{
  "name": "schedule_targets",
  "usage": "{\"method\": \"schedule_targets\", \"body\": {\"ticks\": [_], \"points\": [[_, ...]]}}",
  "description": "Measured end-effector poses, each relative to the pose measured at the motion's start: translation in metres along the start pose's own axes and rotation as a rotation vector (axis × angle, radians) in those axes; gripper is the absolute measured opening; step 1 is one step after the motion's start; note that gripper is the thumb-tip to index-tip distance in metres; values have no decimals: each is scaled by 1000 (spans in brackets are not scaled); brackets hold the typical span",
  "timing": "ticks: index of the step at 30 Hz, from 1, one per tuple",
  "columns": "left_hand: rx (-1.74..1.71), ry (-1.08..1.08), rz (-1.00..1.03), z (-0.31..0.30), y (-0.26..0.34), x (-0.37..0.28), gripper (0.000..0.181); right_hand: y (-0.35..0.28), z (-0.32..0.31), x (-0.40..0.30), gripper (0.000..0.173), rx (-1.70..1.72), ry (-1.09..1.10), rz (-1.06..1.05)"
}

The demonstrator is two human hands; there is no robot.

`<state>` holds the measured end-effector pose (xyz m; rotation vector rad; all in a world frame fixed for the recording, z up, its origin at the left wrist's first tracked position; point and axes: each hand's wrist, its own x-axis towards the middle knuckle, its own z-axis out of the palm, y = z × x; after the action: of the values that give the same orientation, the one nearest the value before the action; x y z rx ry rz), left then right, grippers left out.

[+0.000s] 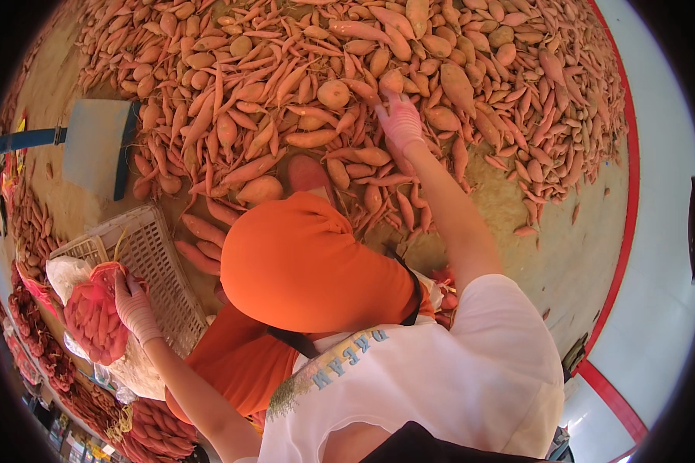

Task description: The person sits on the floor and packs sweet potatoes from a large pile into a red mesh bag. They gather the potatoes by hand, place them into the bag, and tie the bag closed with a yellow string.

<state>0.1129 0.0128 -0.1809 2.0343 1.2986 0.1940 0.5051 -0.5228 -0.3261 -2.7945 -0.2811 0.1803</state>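
My left hand [134,309], in a pale glove, grips the upper edge of a red mesh bag [95,318] filled with small sweet potatoes. My right hand [402,120], gloved too, reaches into the large heap of sweet potatoes [255,98]. Its fingertips meet the lower end of a rounded sweet potato [391,81]; whether they grip it is unclear. Orange-clad knees [301,266] lie between my arms, with a reddish shoe [308,173] against the heap's near edge.
A plastic crate [150,249] stands beside the filled bag. Left of the heap is a broad blue-edged shovel [95,147]. More filled red mesh bags [156,428] lie at lower left. A red stripe [628,231] borders the floor at right.
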Motion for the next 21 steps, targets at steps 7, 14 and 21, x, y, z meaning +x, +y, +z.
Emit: {"method": "schedule_targets", "body": {"ticks": [7, 14, 21], "points": [[182, 73, 131, -4, 5, -5, 33, -27, 11, 38, 53, 464, -209, 223], [760, 147, 256, -37, 54, -19, 39, -24, -36, -33, 33, 1976, -592, 441], [941, 2, 222, -41, 100, -26, 38, -15, -29, -80, 37, 1468, -332, 873]]}}
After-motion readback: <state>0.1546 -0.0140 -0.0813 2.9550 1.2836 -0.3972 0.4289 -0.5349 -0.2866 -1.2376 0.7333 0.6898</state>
